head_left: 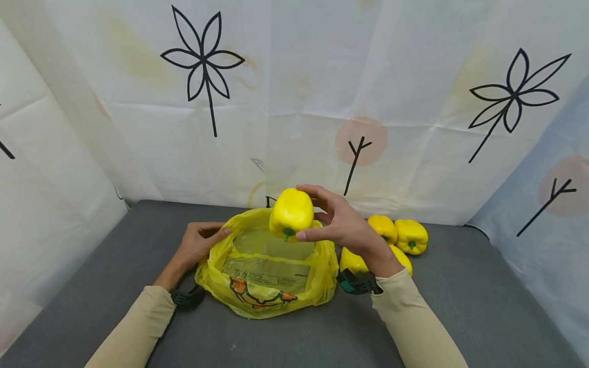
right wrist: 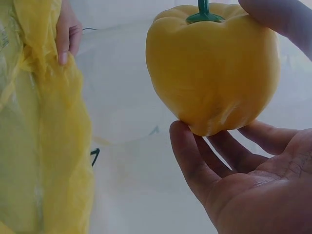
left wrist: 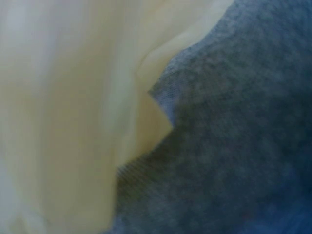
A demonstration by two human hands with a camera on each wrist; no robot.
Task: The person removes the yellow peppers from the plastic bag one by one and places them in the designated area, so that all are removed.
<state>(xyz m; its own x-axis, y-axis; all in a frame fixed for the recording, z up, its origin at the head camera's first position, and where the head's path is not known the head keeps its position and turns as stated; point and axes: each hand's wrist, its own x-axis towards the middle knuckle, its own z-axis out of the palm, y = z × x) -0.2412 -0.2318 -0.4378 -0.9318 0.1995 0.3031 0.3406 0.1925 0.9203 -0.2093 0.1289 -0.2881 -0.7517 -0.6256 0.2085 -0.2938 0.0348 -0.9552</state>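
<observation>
In the head view a yellow bell pepper point(head_left: 291, 212) with a green stem is held up over the far right part of a yellow plastic bag point(head_left: 267, 301). My right hand point(head_left: 342, 220) grips it between thumb and fingers; the right wrist view shows the pepper point(right wrist: 214, 73) with the thumb near the stem and fingertips at its other end. The bag lies with its mouth spread wide, an orange and black print on its front. At its left rim my left hand point(head_left: 198, 245) pinches the plastic between thumb and fingers. Bag and table fill the blurred left wrist view.
Several more yellow peppers point(head_left: 411, 236) lie on the grey table point(head_left: 460, 296) to the right of the bag, partly hidden behind the right forearm. A white printed cloth point(head_left: 303, 92) hangs behind the table and along both sides.
</observation>
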